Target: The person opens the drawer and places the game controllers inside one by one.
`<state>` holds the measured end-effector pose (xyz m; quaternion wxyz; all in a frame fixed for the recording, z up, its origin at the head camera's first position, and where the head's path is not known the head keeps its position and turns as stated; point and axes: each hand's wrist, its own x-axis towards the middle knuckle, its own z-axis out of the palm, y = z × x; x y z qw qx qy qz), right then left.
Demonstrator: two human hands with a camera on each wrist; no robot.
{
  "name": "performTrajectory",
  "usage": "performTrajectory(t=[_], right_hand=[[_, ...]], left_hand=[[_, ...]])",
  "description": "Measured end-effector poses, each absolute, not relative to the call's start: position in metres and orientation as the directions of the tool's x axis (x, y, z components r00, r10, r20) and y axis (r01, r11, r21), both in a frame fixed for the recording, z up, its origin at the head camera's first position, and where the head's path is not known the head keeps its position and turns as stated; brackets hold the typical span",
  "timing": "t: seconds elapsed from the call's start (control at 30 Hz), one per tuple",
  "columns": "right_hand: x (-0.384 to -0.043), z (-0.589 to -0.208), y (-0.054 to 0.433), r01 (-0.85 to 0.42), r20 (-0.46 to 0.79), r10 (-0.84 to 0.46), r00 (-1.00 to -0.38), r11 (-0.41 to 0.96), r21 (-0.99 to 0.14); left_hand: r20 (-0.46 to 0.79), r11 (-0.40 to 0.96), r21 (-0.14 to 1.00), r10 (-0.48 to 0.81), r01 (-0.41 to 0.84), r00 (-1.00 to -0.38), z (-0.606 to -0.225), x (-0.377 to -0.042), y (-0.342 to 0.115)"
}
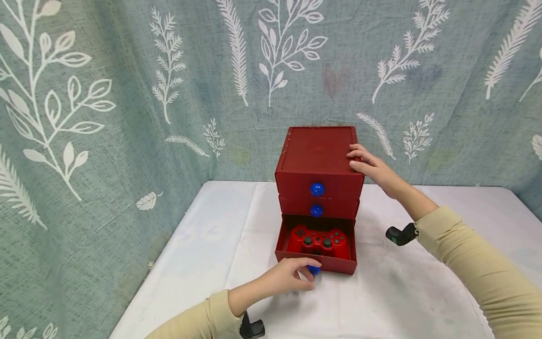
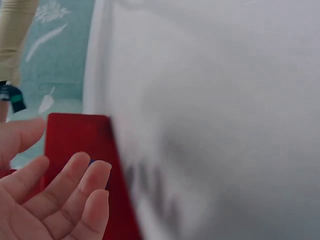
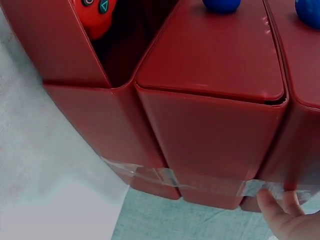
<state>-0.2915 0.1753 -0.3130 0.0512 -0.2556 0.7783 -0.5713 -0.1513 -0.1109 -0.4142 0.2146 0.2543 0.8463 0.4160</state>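
Observation:
A red three-drawer box (image 1: 319, 150) stands on the table, its bottom drawer (image 1: 338, 266) pulled out. Inside that drawer lies a red game controller (image 1: 317, 235). My left hand (image 1: 290, 277) is at the drawer's blue knob (image 1: 314, 270), thumb and fingers apart; in the left wrist view its loosely bent fingers (image 2: 95, 185) partly hide the knob, so contact is unclear. My right hand (image 1: 374, 172) rests at the top right edge of the box; the right wrist view shows its fingertips (image 3: 270, 202) against the side, near clear tape.
The upper two drawers are closed, with blue knobs (image 1: 317, 189) on their fronts. A white cloth (image 1: 228, 235) covers the table. Behind it hangs a green curtain (image 1: 254, 117) with white leaf patterns. Black wrist devices (image 1: 401, 234) sit by both sleeves.

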Motion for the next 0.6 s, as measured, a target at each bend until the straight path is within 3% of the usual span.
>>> performTrajectory(t=[0.6], right_hand=[[-0.293, -0.314, 0.175, -0.339, 0.213, -0.455, -0.864, 0.214, -0.916]], left_hand=[[-0.088, 0.314, 0.948, 0.438, 0.061, -0.894, -0.451, -0.155, -0.103]])
